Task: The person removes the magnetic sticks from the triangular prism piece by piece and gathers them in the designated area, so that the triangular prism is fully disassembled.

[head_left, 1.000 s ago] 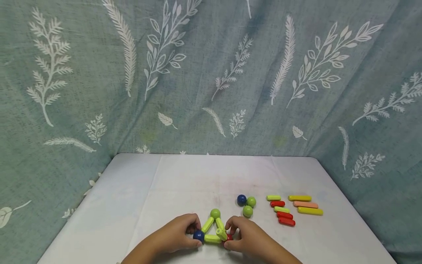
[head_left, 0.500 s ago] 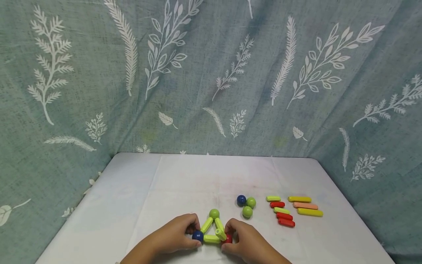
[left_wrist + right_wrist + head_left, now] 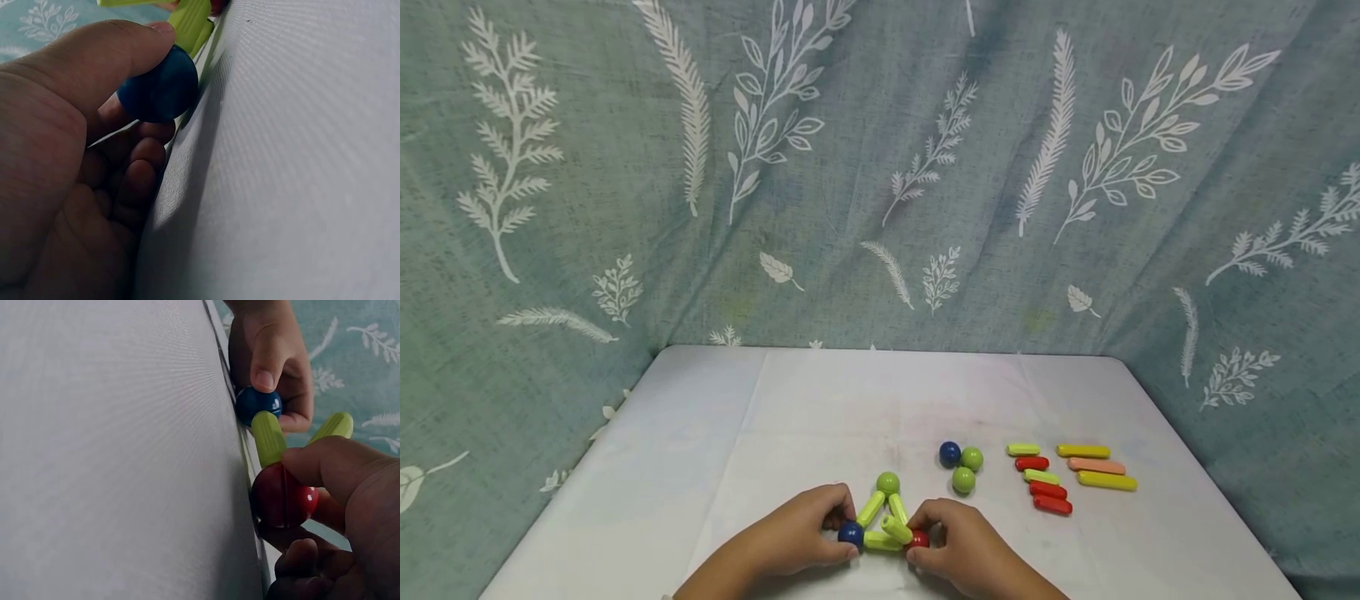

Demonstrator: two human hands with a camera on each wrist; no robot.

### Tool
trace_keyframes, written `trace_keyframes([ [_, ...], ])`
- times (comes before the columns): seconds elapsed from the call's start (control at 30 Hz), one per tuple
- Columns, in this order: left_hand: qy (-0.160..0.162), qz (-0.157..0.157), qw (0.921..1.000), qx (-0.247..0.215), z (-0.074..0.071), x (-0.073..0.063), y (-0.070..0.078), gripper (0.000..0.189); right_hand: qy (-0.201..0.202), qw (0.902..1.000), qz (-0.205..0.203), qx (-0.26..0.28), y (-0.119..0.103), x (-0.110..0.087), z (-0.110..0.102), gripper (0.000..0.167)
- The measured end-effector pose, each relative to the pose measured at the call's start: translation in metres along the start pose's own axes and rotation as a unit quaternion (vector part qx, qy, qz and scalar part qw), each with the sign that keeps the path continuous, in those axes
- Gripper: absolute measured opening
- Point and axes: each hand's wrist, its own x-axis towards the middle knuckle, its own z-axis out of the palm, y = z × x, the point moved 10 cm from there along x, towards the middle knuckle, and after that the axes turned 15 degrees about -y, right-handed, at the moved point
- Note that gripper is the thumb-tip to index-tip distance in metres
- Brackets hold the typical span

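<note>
Evenly lit head view, 2 dimmer wrist views, soft shadows

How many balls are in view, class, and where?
6: a blue ball in the left hand, a red ball in the right hand, a green ball between and beyond the hands; farther right, a loose blue ball and two loose green balls.

Toward the white tabletop's (image 3: 820,400) near edge are 1 blue ball (image 3: 851,534), 1 red ball (image 3: 284,503) and 4 lime-green sticks (image 3: 881,542).
</note>
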Motion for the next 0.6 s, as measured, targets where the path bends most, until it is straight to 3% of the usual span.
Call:
trace_keyframes([
  [0.6,-0.009,0.004,0.9999,0.013,0.0019,-0.0003,0.0100,0.035,-0.005,0.9993,-0.006,0.037,0.0019,-0.0001,0.0006,0.021],
])
